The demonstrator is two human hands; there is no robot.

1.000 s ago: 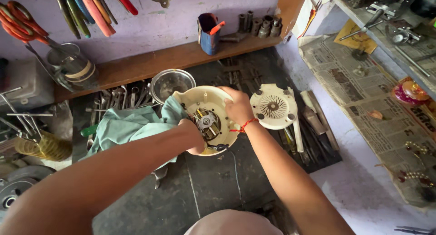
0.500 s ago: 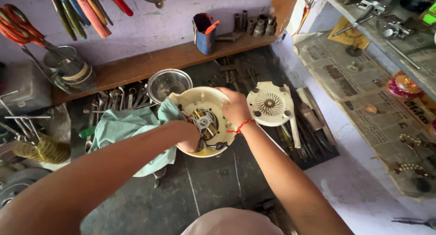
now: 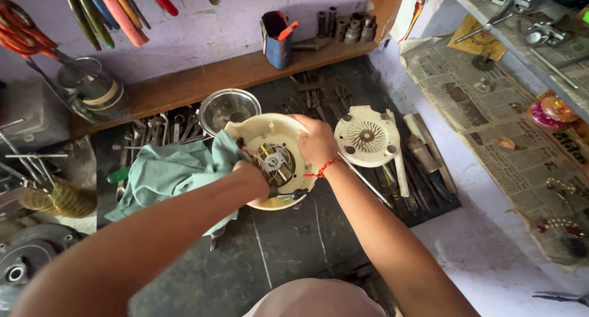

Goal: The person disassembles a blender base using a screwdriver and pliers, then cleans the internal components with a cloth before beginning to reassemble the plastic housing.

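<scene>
housing: round cream plastic appliance base (image 3: pixel 276 139), open side up, tilted a bit toward the camera, held over the dark workbench (image 3: pixel 270 255) at centre
motor: exposed inside the housing, copper windings and a metal centre piece (image 3: pixel 274 162)
right hand: right hand (image 3: pixel 316 142) clamped over the housing's right rim, fingers curled on the edge; red thread on the wrist
left hand: left hand (image 3: pixel 254 173) at the housing's lower left, fingers tucked down toward the motor; what it grips is hidden, cannot tell
cloth: pale green rag (image 3: pixel 169 176) bunched just left of the housing, touching its rim and lying under the left forearm
cover: separate cream round plate with a radial vent (image 3: pixel 366 136) lying flat just right of the housing, near the right hand, not touching it
bowl: small steel bowl (image 3: pixel 228 108) just behind the housing
tools: spanners and loose metal bits (image 3: pixel 153 130) spread on the bench behind the cloth, more under the cover
shelf: wooden ledge (image 3: pixel 184 84) along the wall, blue tin (image 3: pixel 277 38) with a red-handled item in it, sockets beside
wall: screwdriver handles (image 3: pixel 116 10) hanging top left, orange-handled snips (image 3: pixel 24 32) far left
side: newspaper-lined surface (image 3: pixel 485 114) to the right, well apart from the hands
</scene>
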